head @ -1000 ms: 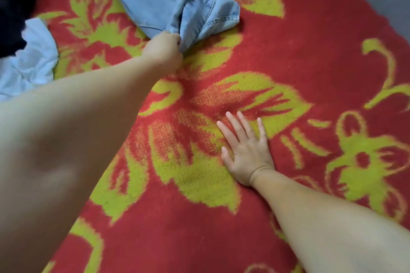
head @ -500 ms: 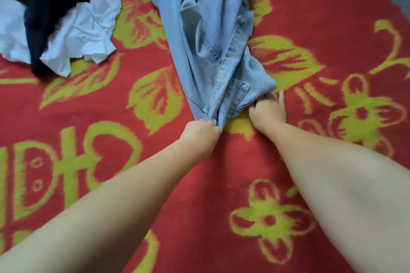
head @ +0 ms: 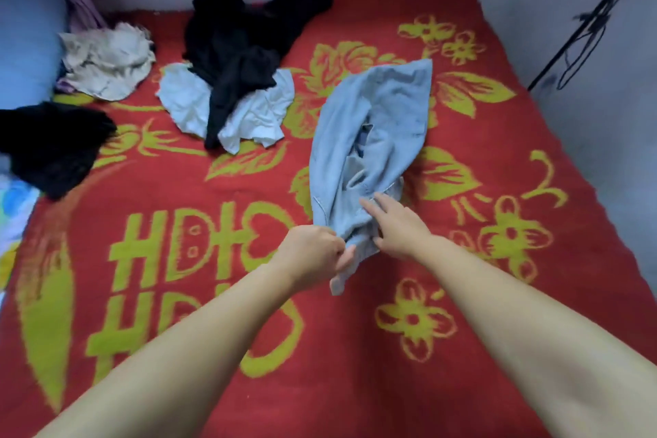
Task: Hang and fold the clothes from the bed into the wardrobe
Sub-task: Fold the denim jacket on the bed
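Both hands are on the denim shirt (head: 369, 139), which lies bunched lengthwise on the red blanket (head: 355, 384), right of its middle. Left hand (head: 314, 254) pinches the shirt's near hem, fingers curled round the cloth. Right hand (head: 400, 226) rests on the same end just beside it, fingers straight and spread. Left of the shirt: black garment (head: 241, 57) draped over a white one (head: 188, 99). Further left: beige cloth (head: 106, 60), second black piece (head: 53, 146).
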A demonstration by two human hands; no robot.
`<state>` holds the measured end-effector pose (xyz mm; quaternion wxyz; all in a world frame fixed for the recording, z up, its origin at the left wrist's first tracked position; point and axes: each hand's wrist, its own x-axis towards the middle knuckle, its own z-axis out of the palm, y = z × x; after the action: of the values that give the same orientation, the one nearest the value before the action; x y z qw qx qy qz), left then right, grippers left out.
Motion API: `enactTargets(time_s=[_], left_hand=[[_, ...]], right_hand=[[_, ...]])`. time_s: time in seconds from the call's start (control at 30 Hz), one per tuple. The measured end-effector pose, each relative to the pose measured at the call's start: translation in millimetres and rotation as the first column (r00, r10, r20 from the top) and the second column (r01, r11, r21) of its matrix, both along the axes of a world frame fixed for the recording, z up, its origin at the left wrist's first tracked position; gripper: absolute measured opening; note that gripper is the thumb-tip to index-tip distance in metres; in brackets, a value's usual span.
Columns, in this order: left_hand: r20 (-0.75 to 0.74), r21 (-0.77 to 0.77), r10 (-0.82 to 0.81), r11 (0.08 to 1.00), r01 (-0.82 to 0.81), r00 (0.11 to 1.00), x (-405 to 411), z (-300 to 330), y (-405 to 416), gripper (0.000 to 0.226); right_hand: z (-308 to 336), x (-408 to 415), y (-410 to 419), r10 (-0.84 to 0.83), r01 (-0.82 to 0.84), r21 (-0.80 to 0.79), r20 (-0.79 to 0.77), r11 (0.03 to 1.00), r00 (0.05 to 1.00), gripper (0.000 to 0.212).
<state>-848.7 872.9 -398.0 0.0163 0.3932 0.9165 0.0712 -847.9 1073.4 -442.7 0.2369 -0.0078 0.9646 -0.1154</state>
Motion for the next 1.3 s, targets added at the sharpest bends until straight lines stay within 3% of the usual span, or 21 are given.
enactTargets(time_s=[0.13, 0.23, 0.3, 0.43, 0.53, 0.67, 0.7, 0.77, 0.83, 0.9, 0.97, 1.07, 1.17, 1.23, 1.3], left_hand=[[-0.168, 0.046, -0.067, 0.996, 0.076, 0.984, -18.3, 90.4, -28.4, 0.046], [-0.239, 0.054, -0.056, 0.996, 0.071, 0.970, -34.8, 138.5, -58.6, 0.043], [-0.245, 0.118, 0.010, 0.993, 0.020, 0.969, -44.0, 163.8, -74.0, 0.038], [-0.156, 0.407, 0.245, 0.898, -0.164, 0.957, -56.6, 206.6, -77.7, 0.018], [-0.025, 0.661, 0.380, 0.701, -0.269, 0.925, -53.6, 244.1, -71.4, 0.008], [0.187, 0.776, 0.475, 0.466, -0.426, 0.860, -53.6, 281.6, -74.8, 0.052], [0.243, 0.740, 0.465, 0.479, -0.473, 0.851, -55.9, 287.1, -78.5, 0.050], [0.293, 0.601, 0.433, 0.610, -0.516, 0.853, -58.8, 296.1, -85.7, 0.025], [0.295, 0.552, 0.380, 0.681, -0.482, 0.876, -55.7, 305.9, -89.8, 0.015], [0.323, 0.588, 0.326, 0.667, -0.458, 0.889, -52.9, 316.4, -89.7, 0.023], [0.437, 0.603, 0.289, 0.609, -0.516, 0.852, -54.2, 324.7, -92.1, 0.033], [0.613, 0.595, 0.217, 0.505, -0.625, 0.760, -54.1, 331.1, -97.8, 0.029], [0.705, 0.626, 0.080, 0.397, -0.671, 0.705, -40.7, 336.5, -96.2, 0.028], [0.660, 0.670, 0.077, 0.391, -0.632, 0.747, -34.7, 337.0, -94.6, 0.028], [0.519, 0.725, 0.199, 0.413, -0.552, 0.831, -34.5, 335.9, -99.1, 0.025]], right_hand=[[75.0, -17.9, -40.9, -0.035, 0.023, -0.104, -0.115, 0.994, 0.993, 0.027], [152.4, -38.0, -47.4, 0.018, -0.030, -0.054, -0.207, 0.998, 0.978, 0.022], [207.3, -50.0, -48.6, 0.036, -0.060, -0.056, -0.353, 0.997, 0.935, 0.019], [315.0, -62.3, -63.0, -0.012, -0.094, -0.138, -0.620, 0.986, 0.785, 0.017], [378.2, -61.3, -74.4, -0.019, -0.169, -0.171, -0.757, 0.971, 0.653, 0.016], [428.9, -49.2, -76.2, -0.021, -0.192, -0.142, -0.852, 0.971, 0.523, 0.022], [436.5, -44.5, -75.2, -0.011, -0.187, -0.121, -0.865, 0.975, 0.501, 0.023], [444.3, -35.6, -72.3, -0.001, -0.162, -0.090, -0.876, 0.983, 0.483, 0.023], [441.8, -25.8, -67.0, 0.004, -0.123, -0.067, -0.865, 0.990, 0.502, 0.020], [431.3, -16.2, -59.5, -0.015, -0.043, -0.046, -0.835, 0.998, 0.549, 0.017], [417.7, -5.1, -51.1, -0.095, 0.039, -0.093, -0.740, 0.995, 0.666, 0.017], [392.2, 15.7, -47.7, -0.178, 0.077, -0.220, -0.485, 0.972, 0.856, 0.013], [364.8, 38.7, -61.9, -0.083, 0.049, -0.118, -0.307, 0.992, 0.948, 0.005], [352.7, 48.0, -73.7, -0.094, 0.086, -0.041, -0.265, 0.995, 0.960, 0.010], [354.1, 48.2, -79.6, -0.233, 0.184, -0.187, -0.293, 0.965, 0.927, 0.021]])
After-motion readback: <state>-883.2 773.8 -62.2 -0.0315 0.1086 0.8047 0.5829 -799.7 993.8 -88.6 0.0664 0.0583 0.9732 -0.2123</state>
